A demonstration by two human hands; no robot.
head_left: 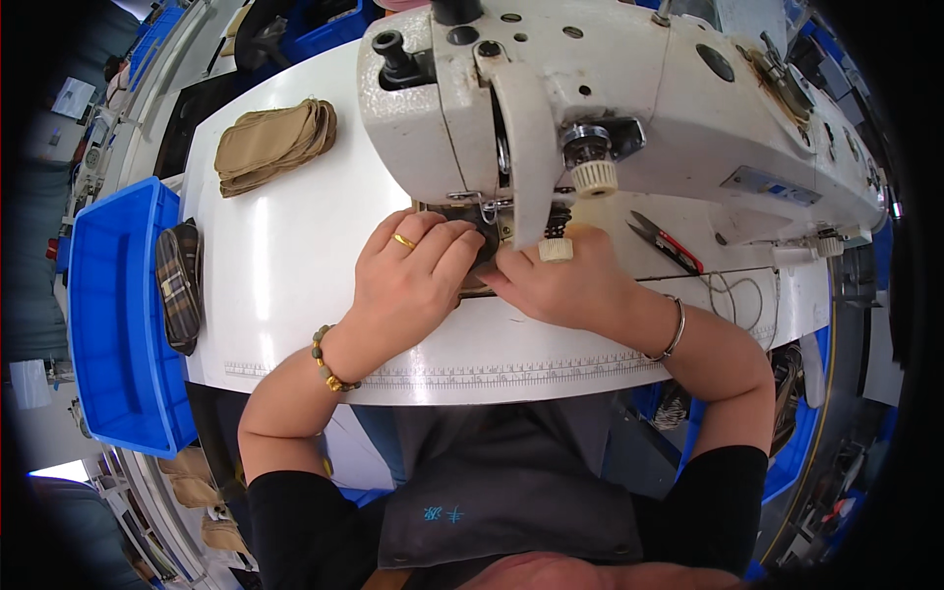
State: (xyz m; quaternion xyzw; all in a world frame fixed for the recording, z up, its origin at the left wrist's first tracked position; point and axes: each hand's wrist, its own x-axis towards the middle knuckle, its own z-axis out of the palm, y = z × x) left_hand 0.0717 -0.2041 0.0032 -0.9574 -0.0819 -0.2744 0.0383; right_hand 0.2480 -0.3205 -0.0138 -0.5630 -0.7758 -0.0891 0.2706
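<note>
At the needle area of a white sewing machine [413, 128], both my hands are close together over a small piece of dark fabric [481, 224], mostly hidden by fingers and machine head. My left hand [418, 265], with a gold ring, has its fingers bent and pressed down on the left side of the piece. My right hand [570, 280] is closed at its right side, thumb and fingertips near the needle. The machine's front lever and knob cover part of that hand. Exactly what its fingertips pinch is hidden.
A stack of brown fabric pieces [275, 143] lies at the far left of the white table [285, 315]. Red-handled thread snips [667, 244] and a loose cord [733, 295] lie right. Plaid pieces [179, 285] rest by a blue bin [118, 315]. A ruler strip [472, 376] marks the front edge.
</note>
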